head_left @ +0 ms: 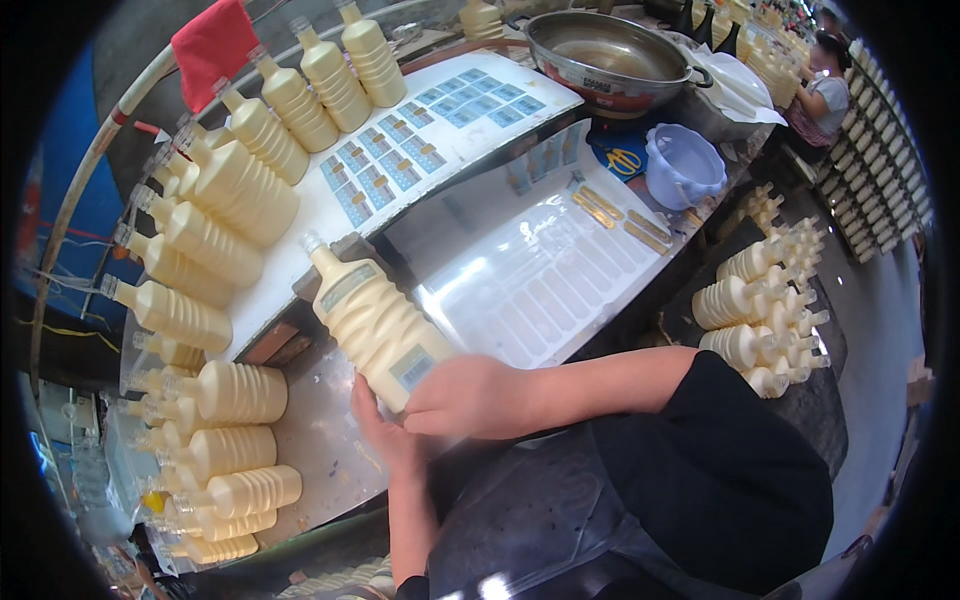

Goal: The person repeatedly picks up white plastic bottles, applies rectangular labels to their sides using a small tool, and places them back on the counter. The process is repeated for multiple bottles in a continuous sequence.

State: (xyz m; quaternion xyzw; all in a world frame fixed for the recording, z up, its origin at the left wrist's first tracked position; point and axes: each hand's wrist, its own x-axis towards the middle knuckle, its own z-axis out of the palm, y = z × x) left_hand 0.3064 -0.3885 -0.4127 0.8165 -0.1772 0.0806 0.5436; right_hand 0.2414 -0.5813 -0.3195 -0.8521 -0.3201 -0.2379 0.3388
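A cream-coloured bottle [375, 320] with wavy ridges and a clear neck lies tilted in front of me, its neck pointing to the far left. One label sits near its shoulder, and a grey-blue label [412, 367] is near its base. My left hand [380, 425] holds the bottle from below at the base end, with the thumb along its side. Over the base end, next to the lower label, my right hand [470, 397] is closed against the bottle. It is slightly blurred, and its fingertips are partly hidden.
Several similar bottles [240, 190] line the left and back; more [740, 300] stand at the right. Label sheets [385, 160] lie on a white board. Beyond are a clear sheet with strips [570, 290], yellow scissors [625, 162], a purple bucket [685, 170], a metal pan [605, 55] and another person [820, 100].
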